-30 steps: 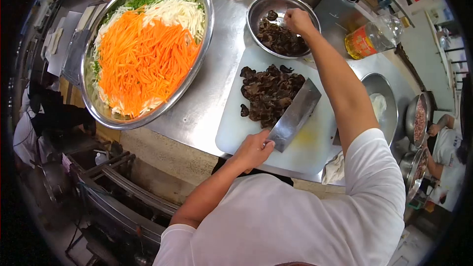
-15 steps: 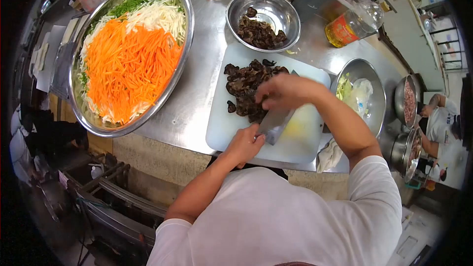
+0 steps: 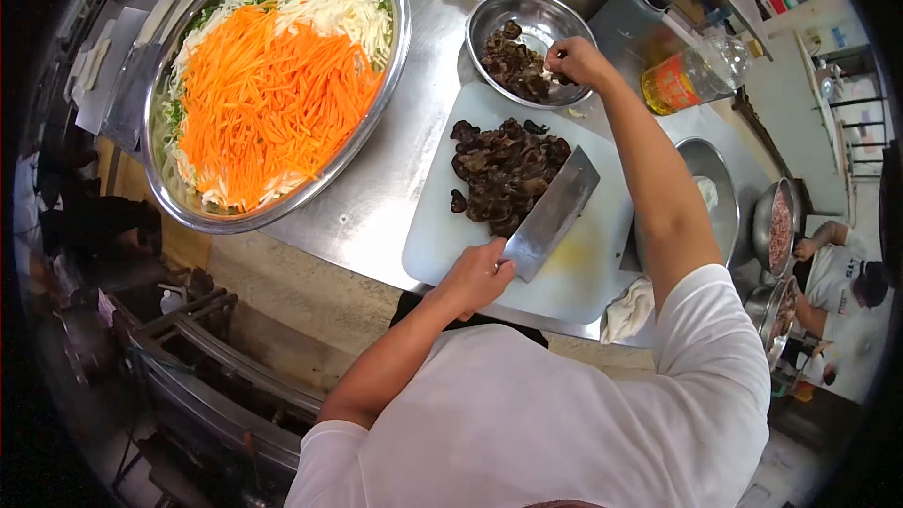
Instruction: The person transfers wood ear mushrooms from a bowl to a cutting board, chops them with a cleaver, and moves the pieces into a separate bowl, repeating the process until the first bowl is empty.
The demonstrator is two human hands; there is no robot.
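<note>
Steel covers the bench point(image 3: 414, 146), which runs across the upper half of the frame; its near edge gives way to dark racks at lower left that are hard to make out. At upper left a wide metal basin point(image 3: 395, 47) holds shredded carrot point(image 3: 268, 94) with pale and green shreds around it, its top rim cut off by the frame. Right of it lies a white cutting board point(image 3: 442, 245), its near corner hidden behind the left hand point(image 3: 478, 275). That hand is curled tight round the handle of a cleaver point(image 3: 553, 212), so the handle itself cannot be seen. The blade's long axis slants from lower left to upper right, its far end resting against a heap of dark wood-ear mushrooms point(image 3: 503, 169) in the board's middle. Above the board, the right hand point(image 3: 576, 58) reaches over the rim of a small steel bowl point(image 3: 541, 14), fingers bunched together on mushroom pieces inside. An oil bottle point(image 3: 691, 75) lies further right.
</note>
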